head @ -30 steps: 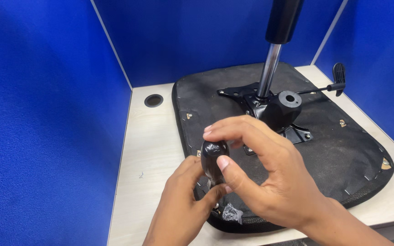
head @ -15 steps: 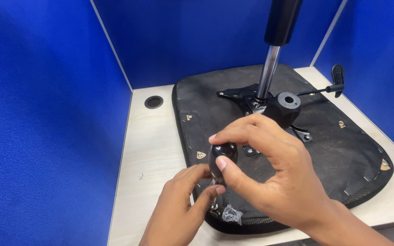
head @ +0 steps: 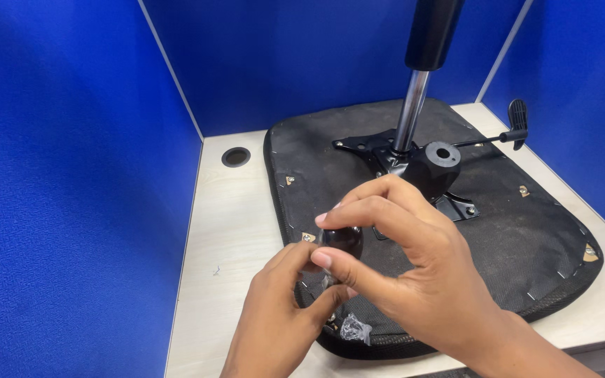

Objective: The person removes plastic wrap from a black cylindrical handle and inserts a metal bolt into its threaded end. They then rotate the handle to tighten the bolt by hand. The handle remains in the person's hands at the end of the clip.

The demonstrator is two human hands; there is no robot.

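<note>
Both hands meet over the front left corner of an upturned black chair seat (head: 526,238). My right hand (head: 414,280) pinches a small round black knob (head: 343,240) between thumb and fingers. My left hand (head: 281,315) reaches up from below, and its fingertips hold the knob's underside, where a bit of clear plastic wrap shows. The seat's black metal mechanism plate (head: 421,171) sits at the centre, with a chrome gas-lift column (head: 412,112) rising from it.
The seat lies on a pale wooden desk (head: 225,231) boxed in by blue partition walls. A round cable hole (head: 236,156) is at the desk's back left. A lever with a black paddle (head: 518,115) sticks out right. Crumpled clear wrap (head: 353,327) lies by the seat's front edge.
Both hands with the knob have shifted a little to the right and lower over the seat corner. My right-hand fingers have turned around the knob.
</note>
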